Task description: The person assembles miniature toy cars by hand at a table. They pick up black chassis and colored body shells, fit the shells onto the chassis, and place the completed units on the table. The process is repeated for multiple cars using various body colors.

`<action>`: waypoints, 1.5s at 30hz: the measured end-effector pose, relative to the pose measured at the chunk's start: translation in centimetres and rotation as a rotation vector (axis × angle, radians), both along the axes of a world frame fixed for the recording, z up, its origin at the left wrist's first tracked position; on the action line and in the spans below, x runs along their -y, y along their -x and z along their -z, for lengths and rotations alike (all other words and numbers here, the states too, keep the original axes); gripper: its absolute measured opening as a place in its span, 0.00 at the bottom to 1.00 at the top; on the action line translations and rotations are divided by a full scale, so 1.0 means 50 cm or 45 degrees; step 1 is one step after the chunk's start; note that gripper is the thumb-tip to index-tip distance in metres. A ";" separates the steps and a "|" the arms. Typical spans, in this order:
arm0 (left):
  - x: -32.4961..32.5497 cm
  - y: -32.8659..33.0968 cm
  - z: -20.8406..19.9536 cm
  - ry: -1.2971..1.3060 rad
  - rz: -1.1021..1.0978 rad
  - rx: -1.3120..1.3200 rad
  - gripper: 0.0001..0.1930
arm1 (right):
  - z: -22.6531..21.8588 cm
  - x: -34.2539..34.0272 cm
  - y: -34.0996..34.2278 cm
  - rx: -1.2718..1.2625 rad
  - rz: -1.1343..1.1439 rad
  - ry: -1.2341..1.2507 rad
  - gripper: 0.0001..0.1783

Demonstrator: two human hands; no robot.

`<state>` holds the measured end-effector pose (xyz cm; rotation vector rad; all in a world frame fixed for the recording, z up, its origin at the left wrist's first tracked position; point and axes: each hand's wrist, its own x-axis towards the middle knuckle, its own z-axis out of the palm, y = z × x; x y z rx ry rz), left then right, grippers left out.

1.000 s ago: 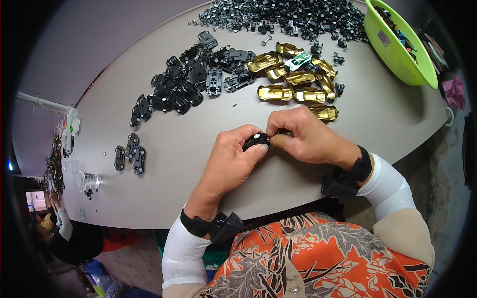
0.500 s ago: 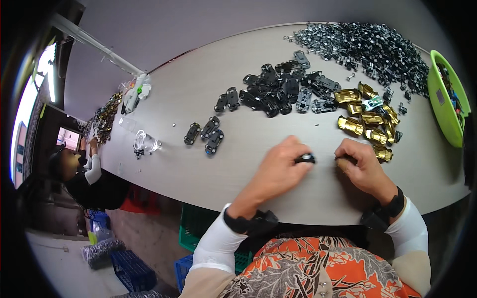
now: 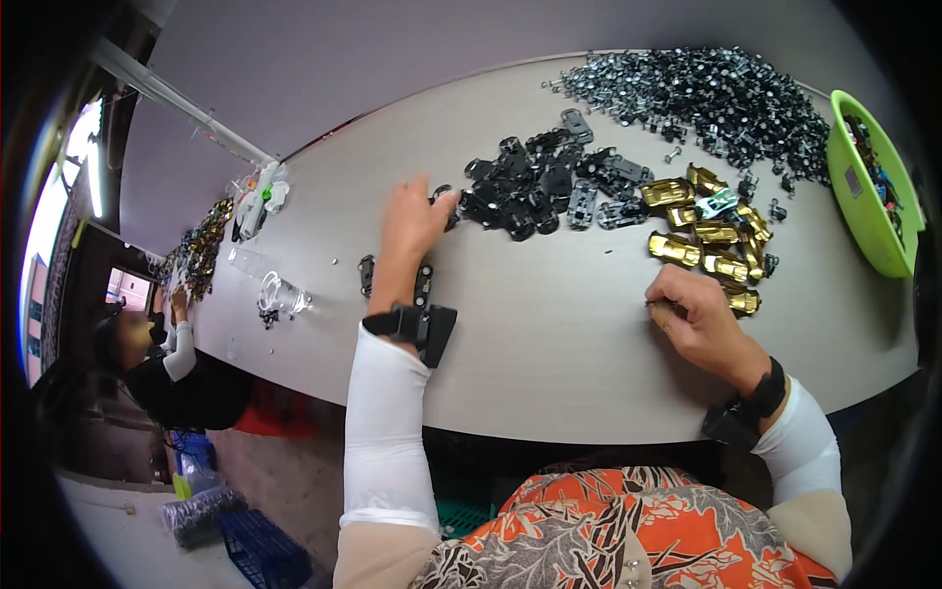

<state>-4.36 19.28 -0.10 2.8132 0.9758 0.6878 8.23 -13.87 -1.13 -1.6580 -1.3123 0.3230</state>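
Observation:
My left hand (image 3: pixel 417 224) reaches over the table at the left end of a loose pile of black toy-car undersides (image 3: pixel 535 188). Its fingers are blurred, and a dark car part (image 3: pixel 447 201) shows right beside the fingertips; whether they grip it is unclear. Under and beside my left forearm lie separate wheeled undersides, such as one black piece (image 3: pixel 367 276). My right hand (image 3: pixel 695 316) hovers near the table with its fingers curled, and whatever they pinch is mostly hidden. Just beyond it lies a group of shiny gold toy-car bodies (image 3: pixel 673 249), with a green-and-white piece (image 3: pixel 718 203) among them.
A large heap of small wheel axles (image 3: pixel 726 108) spreads along the back right. A lime-green basin (image 3: pixel 856 211) of mixed parts stands at the right edge. Clear plastic (image 3: pixel 283 293) lies to the left. Farther left, another person (image 3: pixel 172 358) sits at the table by more parts.
My left hand has swung up and left, from near my right hand to the black undersides. The right hand has stayed nearly in place, still curled. The whole view has shifted slightly.

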 end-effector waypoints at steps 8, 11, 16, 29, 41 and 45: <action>0.129 -0.108 0.005 0.295 0.123 -0.285 0.22 | 0.008 0.005 -0.016 0.080 0.037 -0.042 0.05; 0.197 -0.133 -0.008 0.339 0.219 -0.114 0.20 | 0.018 0.010 -0.020 0.076 0.058 0.013 0.06; 0.193 -0.121 0.038 0.643 0.526 0.392 0.23 | 0.008 0.006 -0.034 0.101 0.213 -0.073 0.05; 0.219 -0.117 0.031 1.053 0.635 1.001 0.00 | 0.015 -0.024 -0.062 0.779 0.381 0.100 0.09; 0.279 -0.042 0.004 2.170 0.573 0.792 0.14 | -0.013 -0.014 -0.034 -0.884 -0.013 0.430 0.07; 0.278 -0.044 0.011 2.176 0.585 0.734 0.16 | 0.011 -0.012 -0.040 -0.101 0.324 0.337 0.07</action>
